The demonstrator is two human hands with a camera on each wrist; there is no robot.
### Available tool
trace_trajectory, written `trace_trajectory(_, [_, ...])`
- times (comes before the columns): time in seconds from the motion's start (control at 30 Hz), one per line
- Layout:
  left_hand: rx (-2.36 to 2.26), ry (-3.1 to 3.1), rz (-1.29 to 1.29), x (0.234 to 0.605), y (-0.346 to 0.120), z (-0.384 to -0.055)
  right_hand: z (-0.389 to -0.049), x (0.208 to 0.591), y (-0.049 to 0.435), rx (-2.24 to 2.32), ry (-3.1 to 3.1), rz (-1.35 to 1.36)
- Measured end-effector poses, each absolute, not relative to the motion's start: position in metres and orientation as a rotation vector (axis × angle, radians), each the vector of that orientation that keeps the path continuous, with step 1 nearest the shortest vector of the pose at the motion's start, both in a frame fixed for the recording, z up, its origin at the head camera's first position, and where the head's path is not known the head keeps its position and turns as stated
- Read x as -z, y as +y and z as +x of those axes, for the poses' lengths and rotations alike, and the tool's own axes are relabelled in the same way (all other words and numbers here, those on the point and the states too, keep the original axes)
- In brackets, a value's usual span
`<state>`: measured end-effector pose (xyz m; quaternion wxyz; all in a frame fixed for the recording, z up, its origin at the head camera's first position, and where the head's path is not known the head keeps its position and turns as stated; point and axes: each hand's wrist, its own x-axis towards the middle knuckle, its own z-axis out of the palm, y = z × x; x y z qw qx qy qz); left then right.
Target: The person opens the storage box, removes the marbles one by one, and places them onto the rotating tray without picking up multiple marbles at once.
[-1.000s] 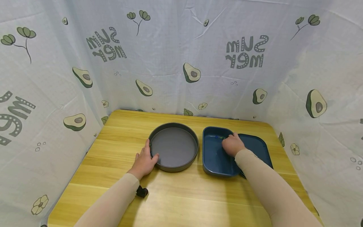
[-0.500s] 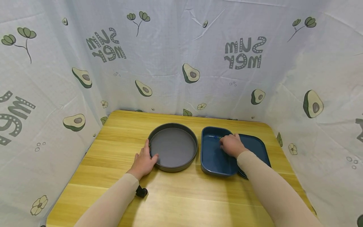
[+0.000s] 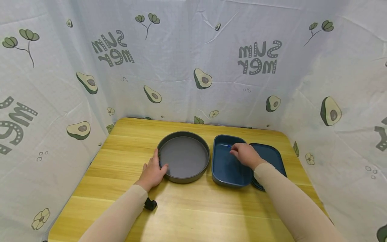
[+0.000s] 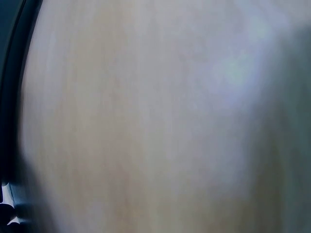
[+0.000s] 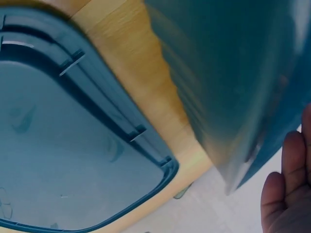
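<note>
In the head view, the left hand (image 3: 152, 173) rests at the rim of the round, matte grey pan (image 3: 184, 156), fingers apart; the right hand (image 3: 245, 154) reaches into the smooth, round-cornered blue box (image 3: 231, 173), fingertips close beside a tiny blue bead (image 3: 228, 146), whether clamped on anything I cannot tell. Such a bead probably rolls, so a light fingertip pinch suits. The left wrist view gives blurred, streaky tabletop (image 4: 136, 121); the right wrist view, the notched, glossy lid (image 5: 73, 136).

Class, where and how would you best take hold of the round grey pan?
The pan is probably best pinched by its upright wall, coming from the left, thumb inside and fingers outside: it sits flat, open side up, and the left hand is at that edge.
</note>
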<state>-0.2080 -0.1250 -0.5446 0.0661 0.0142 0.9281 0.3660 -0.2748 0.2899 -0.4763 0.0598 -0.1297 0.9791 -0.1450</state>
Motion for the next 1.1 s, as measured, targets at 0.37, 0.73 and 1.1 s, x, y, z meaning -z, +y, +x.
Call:
trace_trajectory(0.37, [-1.104,2.811,0.051,0.546,-0.125,-0.209,-0.268,0.463,0.271,0.636,2.927,-0.378])
trace_trajectory(0.73, [-1.106,2.799,0.044,0.545,-0.126,-0.208,-0.265,0.457,0.25,0.783,2.894,-0.384])
trace_trajectory(1.1, [-1.096,2.804,0.051,0.544,-0.127,-0.208,-0.259,0.456,0.226,0.938,2.852,-0.386])
